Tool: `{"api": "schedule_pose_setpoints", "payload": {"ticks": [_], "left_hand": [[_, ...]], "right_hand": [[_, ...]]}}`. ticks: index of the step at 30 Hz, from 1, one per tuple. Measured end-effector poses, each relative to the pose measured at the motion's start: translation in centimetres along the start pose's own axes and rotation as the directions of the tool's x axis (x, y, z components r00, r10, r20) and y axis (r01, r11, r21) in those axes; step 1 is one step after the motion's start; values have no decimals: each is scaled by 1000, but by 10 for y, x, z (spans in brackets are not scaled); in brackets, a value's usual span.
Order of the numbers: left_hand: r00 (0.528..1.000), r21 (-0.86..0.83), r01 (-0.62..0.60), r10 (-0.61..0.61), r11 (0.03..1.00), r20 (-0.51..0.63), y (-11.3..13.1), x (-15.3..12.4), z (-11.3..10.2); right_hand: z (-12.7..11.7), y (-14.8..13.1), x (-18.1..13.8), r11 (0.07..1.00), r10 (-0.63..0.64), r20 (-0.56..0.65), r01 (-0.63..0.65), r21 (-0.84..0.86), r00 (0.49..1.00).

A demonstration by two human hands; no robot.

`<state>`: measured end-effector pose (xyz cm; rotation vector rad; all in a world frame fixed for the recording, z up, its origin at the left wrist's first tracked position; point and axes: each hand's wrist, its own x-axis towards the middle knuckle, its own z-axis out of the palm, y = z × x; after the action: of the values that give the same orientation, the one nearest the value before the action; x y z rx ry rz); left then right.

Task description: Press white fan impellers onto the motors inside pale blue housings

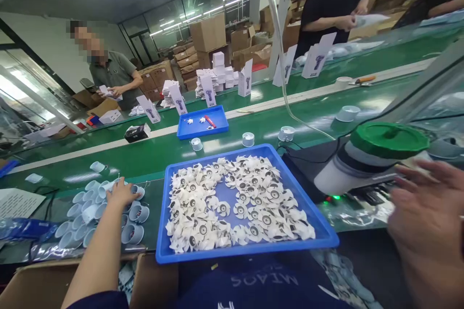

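Observation:
My left hand [122,195] reaches over a cluster of light blue plastic cup-shaped housings [75,210] on the left. Its thumb and fingers are apart, touching or just above the housings; no housing is visibly lifted. My right hand [427,217], smeared by motion at the right edge, has its fingers spread and nothing visible in it. It is nearest to a white container with a green lid [389,139]. Between my hands lies a blue tray [250,249] heaped with small white fan wheels [266,219] with dark hubs.
Several housings [248,139] stand along the green conveyor belt [145,154]. A smaller blue tray [184,130] holds a few fan wheels and a red tool. An open cardboard box [155,280] sits below the left side. A hanging cable [281,58] crosses the view. Co-workers stand across the belt.

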<state>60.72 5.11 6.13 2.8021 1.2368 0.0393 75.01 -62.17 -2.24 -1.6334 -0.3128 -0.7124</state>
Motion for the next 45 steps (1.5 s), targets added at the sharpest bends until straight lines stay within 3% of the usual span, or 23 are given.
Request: {"api": "schedule_pose_setpoints", "payload": {"ticks": [2,4,8,11,14,16,18,20,23,26,30,34,40,43,45], "left_hand": [[996,-80,-13,5,997,-94,14,-3,-1],[977,-198,-82,39,977,-212,32,-7,-9],[909,-462,-289,89,838,-408,61,-34,-34],[884,-613,-437,186,659,-430,77,-75,-40],[835,-682,-546,379,487,-399,98,-128,-29],[725,-654,-656,558,377,-404,118,-162,-17],[568,-568,-773,709,284,-418,144,-192,-4],[440,-473,-853,792,221,-423,170,-215,4],[361,-422,-889,839,177,-408,199,-236,6],[390,-470,-862,837,187,-383,209,-246,-1],[495,-550,-790,809,269,-316,204,-248,-5],[489,-573,-770,837,281,-247,199,-246,3],[559,-639,-680,818,358,-137,203,-245,4],[558,-668,-637,828,386,-53,206,-244,2],[541,-666,-615,841,421,32,204,-237,4]], "right_hand": [[20,1,5,990,130,-45,-127,58,990],[34,2,7,970,235,-12,-233,70,972],[39,4,6,970,238,-146,-228,84,960],[34,-6,12,949,283,-132,-258,178,950],[34,-37,25,905,307,-49,-276,324,950],[45,-69,32,821,301,55,-288,493,952],[67,-106,36,647,277,265,-383,659,924],[99,-141,35,478,200,498,-527,702,844],[148,-177,28,362,64,721,-690,627,690],[174,-194,19,356,27,785,-740,571,619],[173,-205,12,405,100,765,-728,553,637],[164,-210,11,438,164,767,-743,507,620],[169,-206,11,410,218,773,-775,481,595],[175,-197,15,420,180,767,-754,506,615],[173,-186,19,428,183,733,-725,540,655]]}}
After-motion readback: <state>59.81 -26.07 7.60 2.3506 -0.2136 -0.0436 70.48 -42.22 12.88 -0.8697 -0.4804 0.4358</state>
